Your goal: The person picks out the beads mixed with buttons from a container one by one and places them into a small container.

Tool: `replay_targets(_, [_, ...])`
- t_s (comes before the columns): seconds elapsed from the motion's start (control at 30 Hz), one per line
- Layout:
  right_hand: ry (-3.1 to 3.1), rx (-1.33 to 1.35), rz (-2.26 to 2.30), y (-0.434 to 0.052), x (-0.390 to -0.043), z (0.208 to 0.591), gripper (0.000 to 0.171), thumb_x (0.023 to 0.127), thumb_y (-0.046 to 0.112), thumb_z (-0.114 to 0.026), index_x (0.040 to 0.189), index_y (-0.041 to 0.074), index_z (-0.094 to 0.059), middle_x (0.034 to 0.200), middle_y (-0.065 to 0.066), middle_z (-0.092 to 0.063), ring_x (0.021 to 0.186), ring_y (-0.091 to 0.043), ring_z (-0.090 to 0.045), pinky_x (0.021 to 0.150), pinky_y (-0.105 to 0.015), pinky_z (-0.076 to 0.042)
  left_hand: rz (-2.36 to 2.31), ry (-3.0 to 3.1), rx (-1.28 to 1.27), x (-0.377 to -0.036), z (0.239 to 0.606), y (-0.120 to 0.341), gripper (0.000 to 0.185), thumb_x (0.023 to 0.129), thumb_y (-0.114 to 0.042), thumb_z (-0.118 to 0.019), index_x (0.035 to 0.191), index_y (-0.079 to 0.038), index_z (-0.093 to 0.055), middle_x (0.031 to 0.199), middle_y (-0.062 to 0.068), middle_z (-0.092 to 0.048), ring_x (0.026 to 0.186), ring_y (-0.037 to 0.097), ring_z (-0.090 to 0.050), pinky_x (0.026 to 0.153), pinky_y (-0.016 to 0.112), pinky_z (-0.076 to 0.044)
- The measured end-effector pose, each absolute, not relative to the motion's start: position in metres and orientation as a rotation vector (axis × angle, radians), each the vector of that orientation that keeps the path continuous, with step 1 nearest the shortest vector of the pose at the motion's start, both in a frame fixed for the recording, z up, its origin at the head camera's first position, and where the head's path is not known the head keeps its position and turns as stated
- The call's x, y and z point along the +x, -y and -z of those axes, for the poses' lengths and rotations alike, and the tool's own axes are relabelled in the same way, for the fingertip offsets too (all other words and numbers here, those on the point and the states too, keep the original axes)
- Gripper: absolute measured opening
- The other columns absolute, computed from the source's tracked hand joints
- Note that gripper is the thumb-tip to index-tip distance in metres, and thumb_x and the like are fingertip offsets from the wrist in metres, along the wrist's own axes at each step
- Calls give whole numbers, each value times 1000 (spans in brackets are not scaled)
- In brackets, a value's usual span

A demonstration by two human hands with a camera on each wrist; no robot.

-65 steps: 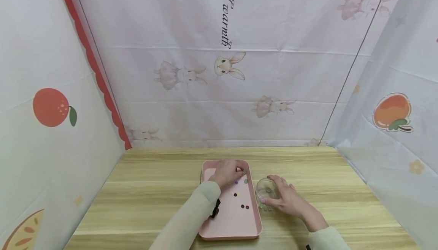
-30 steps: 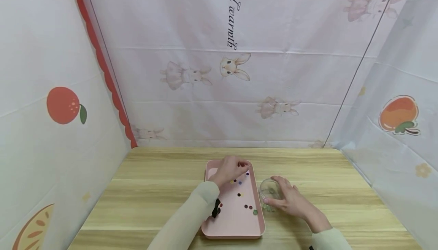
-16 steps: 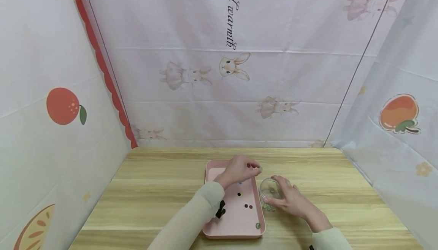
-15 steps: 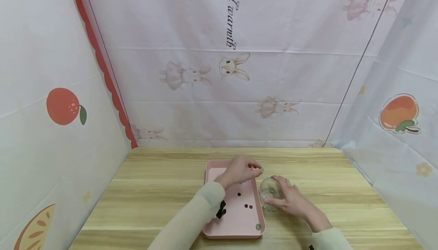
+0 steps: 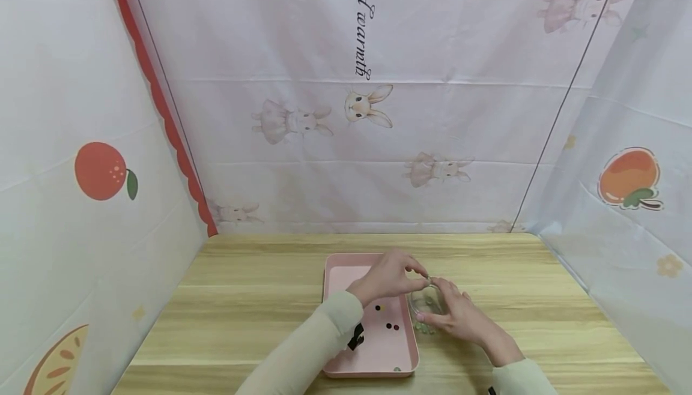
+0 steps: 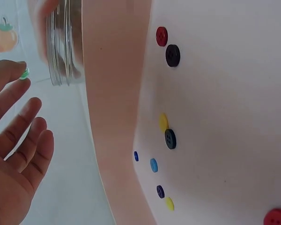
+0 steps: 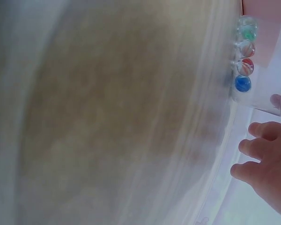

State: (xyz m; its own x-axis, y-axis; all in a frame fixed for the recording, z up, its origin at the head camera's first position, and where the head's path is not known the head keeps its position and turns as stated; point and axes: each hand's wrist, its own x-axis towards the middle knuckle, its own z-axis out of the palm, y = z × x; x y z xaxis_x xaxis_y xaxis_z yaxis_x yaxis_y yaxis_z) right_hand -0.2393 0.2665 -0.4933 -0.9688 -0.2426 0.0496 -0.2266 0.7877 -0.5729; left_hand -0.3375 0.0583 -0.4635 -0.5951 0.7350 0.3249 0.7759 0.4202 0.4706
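Between its thumb and forefinger my left hand (image 5: 391,276) pinches a small green-tinted glass marble (image 6: 24,73); the other fingers are loosely bent. In the head view those fingertips are right at the rim of a clear glass jar (image 5: 424,306). My right hand (image 5: 458,316) grips the jar from its right side, thumb in front and fingers behind. Inside the jar, the right wrist view shows several marbles, among them a blue marble (image 7: 243,84) and a red-streaked marble (image 7: 245,67). Another greenish marble (image 5: 397,369) lies in the pink tray (image 5: 373,374), against its near wall.
The tray stands just left of the jar on the wooden table (image 5: 243,311). Scattered buttons lie in it, including a red button (image 6: 162,36), a black button (image 6: 173,56) and a yellow button (image 6: 164,122). Printed cloth (image 5: 303,191) hangs behind and at both sides.
My left hand has left the tray with a marble and moved right to the jar's rim. A loose marble has rolled to the tray's near wall. The right hand stays on the jar.
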Motion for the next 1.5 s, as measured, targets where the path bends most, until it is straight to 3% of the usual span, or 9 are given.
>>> replay_targets(0.33, [-2915,-370,940,-267,-239,492,99,94,58,-72,161,-2,-30,164,-38,-30,149,-59,-34,117,-82,-14,803,2621,-1447,-331,462,-63,21,98,-36,-76,113,-23,-83,112,-9,-76,109,10,-68,89,19,-51])
replay_targets(0.5, [-2921,-380,938,-267,-239,492,98,94,58,-72,161,0,-31,163,-38,-32,148,-59,-36,116,-82,-14,781,2613,-1465,-329,463,-64,21,98,-35,-76,114,-23,-83,114,-7,-76,109,16,-71,85,16,-51])
replay_targets(0.93, [-2919,-390,950,-266,-238,490,96,94,57,-73,159,-1,-33,162,-36,-36,145,-57,-43,115,-84,-14,777,2634,-1441,-324,463,-58,24,99,-39,-74,114,-23,-83,115,-8,-75,105,14,-71,81,14,-50])
replay_targets(1.2, [-2932,-386,932,-265,-240,492,93,94,56,-74,159,2,-34,159,-38,-38,136,-54,-54,116,-83,-16,803,2588,-1428,-321,462,-30,19,97,-37,-76,105,-22,-85,104,-3,-77,90,12,-67,78,16,-48])
replay_targets(1.33, [-2946,-397,933,-264,-240,493,93,93,57,-74,158,1,-36,157,-39,-40,133,-54,-56,116,-82,-19,820,2556,-1438,-320,465,-17,18,98,-35,-75,103,-20,-85,98,-1,-75,92,16,-68,79,17,-50])
replay_targets(1.5, [-2945,-393,941,-265,-239,494,94,93,57,-74,158,1,-35,159,-40,-37,139,-57,-50,117,-81,-18,849,2619,-1404,-316,467,-4,15,98,-34,-75,101,-24,-85,93,-11,-73,89,15,-70,75,17,-51])
